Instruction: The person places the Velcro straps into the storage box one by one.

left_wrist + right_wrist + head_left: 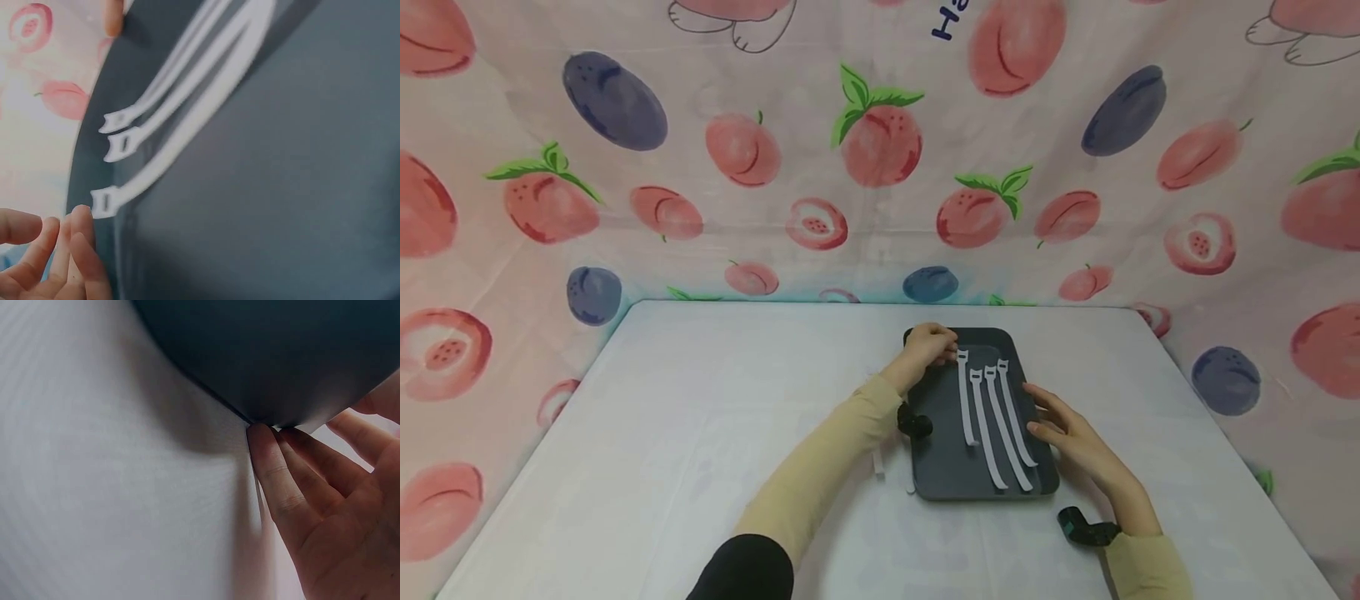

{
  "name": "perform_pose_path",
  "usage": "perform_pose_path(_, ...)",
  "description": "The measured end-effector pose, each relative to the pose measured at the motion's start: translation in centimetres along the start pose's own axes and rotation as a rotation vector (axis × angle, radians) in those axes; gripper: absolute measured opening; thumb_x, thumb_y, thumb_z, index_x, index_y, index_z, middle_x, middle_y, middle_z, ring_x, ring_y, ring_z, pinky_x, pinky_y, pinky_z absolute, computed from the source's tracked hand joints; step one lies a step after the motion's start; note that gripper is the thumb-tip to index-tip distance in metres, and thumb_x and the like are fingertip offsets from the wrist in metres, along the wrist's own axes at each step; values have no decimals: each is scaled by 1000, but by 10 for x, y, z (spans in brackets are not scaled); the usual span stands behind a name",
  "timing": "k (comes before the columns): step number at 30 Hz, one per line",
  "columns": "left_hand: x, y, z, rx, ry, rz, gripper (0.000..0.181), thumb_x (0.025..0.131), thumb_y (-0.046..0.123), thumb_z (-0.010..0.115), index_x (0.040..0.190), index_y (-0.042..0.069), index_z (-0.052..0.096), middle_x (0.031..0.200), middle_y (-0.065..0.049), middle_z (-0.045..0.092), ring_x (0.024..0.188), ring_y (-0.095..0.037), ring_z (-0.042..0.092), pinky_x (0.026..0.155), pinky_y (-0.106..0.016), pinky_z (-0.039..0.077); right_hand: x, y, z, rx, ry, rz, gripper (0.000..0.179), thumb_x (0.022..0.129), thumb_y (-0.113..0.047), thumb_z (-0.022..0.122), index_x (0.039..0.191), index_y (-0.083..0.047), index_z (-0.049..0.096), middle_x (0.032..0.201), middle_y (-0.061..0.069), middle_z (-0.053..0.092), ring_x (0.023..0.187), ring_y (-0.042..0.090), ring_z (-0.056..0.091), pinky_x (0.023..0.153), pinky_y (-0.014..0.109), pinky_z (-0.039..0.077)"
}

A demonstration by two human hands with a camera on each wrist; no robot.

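Bkgd: a pale pink cloth [820, 75] w/ printed peaches, strawberry-like fruit & dark blue ovals, hung behind the white table [722, 400].

L sleeve [816, 475], beige w/ a black band at its lower end, runs from bottom centre up & right, arm stretched well fwd. R sleeve [1150, 567], same beige, shows at lower R, forearm angled up & left.

Dark grey tray [936, 462] sits R of table centre, rounded corners, long side pointing away from the person.

R hand [1078, 437] is at the tray's R side, fingers extended & spread, tips touching the edge; the R wrist cam shows them nearly straight at the tray's underside.

L hand [928, 347] is over the tray's far L corner, wrist bent, fingers loosely bent, nothing visibly gripped.

Small black cams [914, 421] are on both wrists.

Four white straps [998, 412] lie approx. side by side on the tray, slotted heads at the far end, tails curving R. L fingertips are right by the leftmost strap's head; touching or just beside, can't tell.

Pale strip [877, 462] on the table L of the tray, partly behind the L arm.
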State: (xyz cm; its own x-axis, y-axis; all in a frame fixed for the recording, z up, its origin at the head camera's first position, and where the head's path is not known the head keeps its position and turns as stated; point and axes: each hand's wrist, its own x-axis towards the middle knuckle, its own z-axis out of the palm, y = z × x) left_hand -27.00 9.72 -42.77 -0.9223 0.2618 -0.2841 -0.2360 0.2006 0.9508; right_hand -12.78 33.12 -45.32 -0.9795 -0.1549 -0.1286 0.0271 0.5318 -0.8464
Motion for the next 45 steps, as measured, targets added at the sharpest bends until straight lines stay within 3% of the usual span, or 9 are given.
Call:
perform_pose_path(7,-6,10,-5,-44,-27,19,24,97,18,56,115,8,66,106,-11,70,93,-23,70,92,-42,53,-1,0,-1,-13,3,-2,65,96,-29,58,153,-22,26,154,24,28,135,49,34,102,71,28)
perform_pose_path(24,-25,23,-19,-125,-59,23,24,97,17,55,116,7,66,114,-14,70,88,-16,71,96,-43,51,2,-2,-2,-12,-11,11,66,96,-30,57,153,-21,24,156,23,25,136,51,31,101,73,27)
perform_pose_path(31,-35,28,-30,-114,-71,43,26,96,16,56,118,6,65,116,-14,70,77,-6,68,83,-32,55,3,-3,-3,-4,-17,10,67,96,-30,57,153,-22,24,156,23,24,137,51,30,101,73,26)
perform_pose_path(39,-51,27,-44,-85,-80,60,29,99,20,52,122,6,62,117,-13,69,89,-11,70,99,-45,48,3,-3,-3,-6,-15,10,66,96,-29,57,153,-20,24,155,24,26,136,50,33,102,72,27)
perform_pose_path(45,-63,24,-57,-43,-79,91,27,98,22,53,119,8,64,116,-12,70,93,-14,70,93,-40,52,3,-3,-3,7,-21,1,66,97,-28,57,153,-19,24,155,25,26,136,50,33,102,72,27)
